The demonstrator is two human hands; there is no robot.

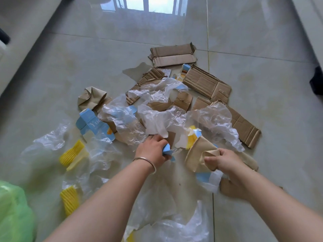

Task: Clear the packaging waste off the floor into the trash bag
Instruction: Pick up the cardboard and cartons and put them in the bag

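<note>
Risks, left to right.

1. Trash bag (14, 212): green, at the far left edge beside the person's left arm, blurred; its mouth is not visible. Judged risk: both hands are loaded, so neither is free to hold the bag open, and pieces could drop beside it.

2. Clear plastic film (52, 138), lying loose on the floor (87, 55) left of the pile, with yellow ribbed pieces (71, 152) on it. Judged risk: the film is light and slippery on glossy tile; a sweep of the arm could scatter it or spill the yellow pieces off.

3. Blue printed carton (94, 126), flattened, partly under more film. Judged risk: lifting the film may drag the carton along.

4. Cardboard strips (208, 82), at the far side of the pile, well apart from the bag. Judged risk: stiff and long, they could snag or tear the thin bag.

Hands.

5. Left hand (153, 150): fingers curled, gripping a small blue scrap (167, 148) at the near edge of the pile; fingertips touch white crumpled film (157, 123). A bangle sits on the wrist.

6. Right hand (222, 161): thumb and fingers pinching a folded brown paper piece (197, 154), lifted slightly from the litter. Whether anything else sits in the palm, I cannot tell.

Most of the waste lies on the floor ahead of the person.
</note>
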